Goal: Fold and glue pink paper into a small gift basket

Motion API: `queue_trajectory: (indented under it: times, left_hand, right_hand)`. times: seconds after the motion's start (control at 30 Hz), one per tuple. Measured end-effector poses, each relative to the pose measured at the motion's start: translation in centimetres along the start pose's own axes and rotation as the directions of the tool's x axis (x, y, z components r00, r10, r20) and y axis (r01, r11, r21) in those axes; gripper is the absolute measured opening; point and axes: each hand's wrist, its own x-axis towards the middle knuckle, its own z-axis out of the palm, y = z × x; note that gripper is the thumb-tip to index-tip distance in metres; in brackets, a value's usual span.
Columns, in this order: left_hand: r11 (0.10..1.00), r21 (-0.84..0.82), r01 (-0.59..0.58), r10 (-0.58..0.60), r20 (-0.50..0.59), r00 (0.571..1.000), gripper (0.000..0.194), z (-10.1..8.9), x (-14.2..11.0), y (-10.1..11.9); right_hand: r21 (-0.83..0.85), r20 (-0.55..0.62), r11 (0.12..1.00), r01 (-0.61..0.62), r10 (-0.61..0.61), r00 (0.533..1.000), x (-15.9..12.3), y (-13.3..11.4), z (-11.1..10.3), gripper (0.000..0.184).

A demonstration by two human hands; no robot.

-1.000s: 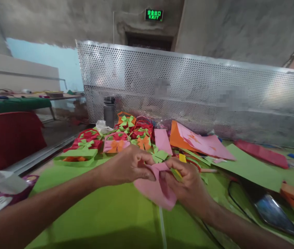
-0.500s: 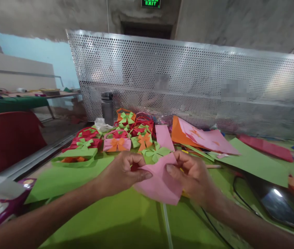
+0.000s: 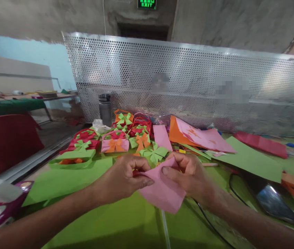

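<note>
Between my hands, a sheet of pink paper (image 3: 163,190) is held up over the green tabletop, bent along its upper edge. My left hand (image 3: 127,176) pinches its upper left corner between thumb and fingers. On the other side, my right hand (image 3: 185,171) grips the upper right part, thumb on the near face and fingers behind. Just beyond the paper lies a light green paper bow (image 3: 154,152). Small paper bags with bows stand behind my left hand, among them a pink bag with an orange bow (image 3: 115,142).
A grey bottle (image 3: 105,110) stands at the back by a perforated metal screen (image 3: 136,65). Pink and orange sheets (image 3: 201,135) and a green sheet (image 3: 250,160) lie right. A black phone (image 3: 276,202) and cable are at the right; a purple box (image 3: 19,197) sits left.
The pink paper has tilted and dropped slightly, its lower corner now lower. Both hands keep their pinch and have come a little closer together. The whole view has shifted slightly.
</note>
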Motion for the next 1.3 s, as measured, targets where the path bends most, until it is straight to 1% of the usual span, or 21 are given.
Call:
queue_trajectory:
  times: [0.03,0.13,0.17,0.27,0.4,0.47,0.53,0.6,0.67,0.7,0.73,0.77,0.83,0.9,0.97,1.0,1.03,1.1,1.17,1.23,1.3]
  left_hand:
    - [0.998,-0.058,0.012,-0.011,0.019,1.000,0.010,-0.1,-0.1,0.1]
    - [0.972,-0.219,0.088,-0.062,0.124,0.990,0.028,-0.8,-0.3,0.6]
    - [0.963,-0.244,0.115,-0.084,0.137,0.987,0.026,-1.1,-0.3,0.7]
    - [0.953,-0.233,0.194,-0.160,0.155,0.975,0.029,-1.7,0.1,0.8]
    - [0.942,-0.218,0.255,-0.203,0.234,0.951,0.031,-1.6,0.4,0.7]
    - [0.938,-0.209,0.276,-0.213,0.278,0.937,0.027,-1.3,0.3,0.7]
    - [0.924,-0.240,0.297,-0.217,0.311,0.925,0.027,-1.0,0.3,0.8]
    - [0.895,-0.312,0.320,-0.224,0.307,0.925,0.028,-0.6,0.2,0.8]
    - [0.854,-0.404,0.328,-0.239,0.254,0.937,0.028,-0.3,0.1,0.6]
    - [0.829,-0.454,0.327,-0.250,0.222,0.942,0.028,-0.2,0.1,0.5]
    - [0.799,-0.504,0.328,-0.265,0.195,0.944,0.027,0.0,0.1,0.4]
    - [0.765,-0.554,0.328,-0.281,0.172,0.944,0.027,0.1,0.1,0.3]
    - [0.692,-0.652,0.310,-0.307,0.124,0.944,0.027,0.2,0.1,0.1]
    - [0.626,-0.732,0.267,-0.317,0.074,0.946,0.025,0.2,0.0,-0.1]
    - [0.568,-0.793,0.223,-0.313,0.043,0.949,0.023,0.3,0.0,-0.4]
    - [0.542,-0.814,0.207,-0.311,0.034,0.950,0.022,0.4,-0.1,-0.6]
    - [0.522,-0.830,0.196,-0.308,0.031,0.951,0.020,0.5,-0.1,-0.7]
    - [0.496,-0.849,0.183,-0.300,0.030,0.953,0.017,0.7,-0.3,-1.1]
    - [0.478,-0.860,0.180,-0.286,0.041,0.957,0.014,1.0,-0.4,-1.2]
    - [0.456,-0.873,0.173,-0.272,0.049,0.961,0.012,1.2,-0.5,-1.2]
    - [0.436,-0.885,0.164,-0.263,0.049,0.963,0.010,1.4,-0.6,-1.2]
  right_hand:
    - [0.006,0.007,1.000,-0.004,0.004,1.000,0.1,0.1,0.0,0.013]
    - [-0.015,0.041,1.000,0.023,-0.022,0.999,0.3,0.3,-0.1,0.012]
    - [-0.039,0.056,0.999,0.037,-0.035,0.998,0.3,0.4,-0.1,0.011]
    - [-0.129,0.094,0.988,0.081,-0.069,0.993,0.2,0.4,-0.1,0.010]
    - [-0.266,0.084,0.950,0.160,-0.143,0.986,-0.2,0.2,0.1,0.009]
    - [-0.294,0.089,0.936,0.193,-0.174,0.981,-0.4,0.0,0.3,0.009]
    - [-0.290,0.099,0.931,0.220,-0.199,0.975,-0.5,-0.1,0.4,0.012]
    - [-0.270,0.095,0.936,0.226,-0.207,0.974,-0.5,-0.2,0.4,0.015]
    - [-0.260,0.059,0.935,0.240,-0.233,0.971,-0.5,-0.3,0.4,0.013]
    - [-0.272,0.022,0.927,0.257,-0.262,0.965,-0.4,-0.3,0.3,0.012]
    - [-0.300,-0.021,0.910,0.285,-0.305,0.952,-0.4,-0.2,0.2,0.014]
    - [-0.343,-0.064,0.883,0.319,-0.361,0.930,-0.4,-0.1,0.1,0.021]
    - [-0.447,-0.103,0.799,0.401,-0.491,0.865,-0.4,0.2,-0.1,0.029]
    - [-0.532,-0.049,0.682,0.502,-0.617,0.786,-0.4,0.6,-0.1,0.025]
    - [-0.588,0.041,0.561,0.583,-0.699,0.714,-0.4,1.1,-0.1,0.018]
    - [-0.607,0.082,0.515,0.605,-0.717,0.692,-0.4,1.4,0.0,0.015]
    - [-0.620,0.110,0.487,0.615,-0.722,0.683,-0.3,1.6,0.1,0.014]
    - [-0.622,0.120,0.481,0.618,-0.721,0.683,-0.1,2.0,0.4,0.012]
    - [-0.598,0.090,0.526,0.605,-0.706,0.702,0.0,2.4,0.6,0.010]
    - [-0.565,0.048,0.587,0.580,-0.678,0.733,0.2,2.7,0.7,0.007]
    - [-0.536,0.029,0.645,0.545,-0.631,0.775,0.2,3.0,0.8,0.006]
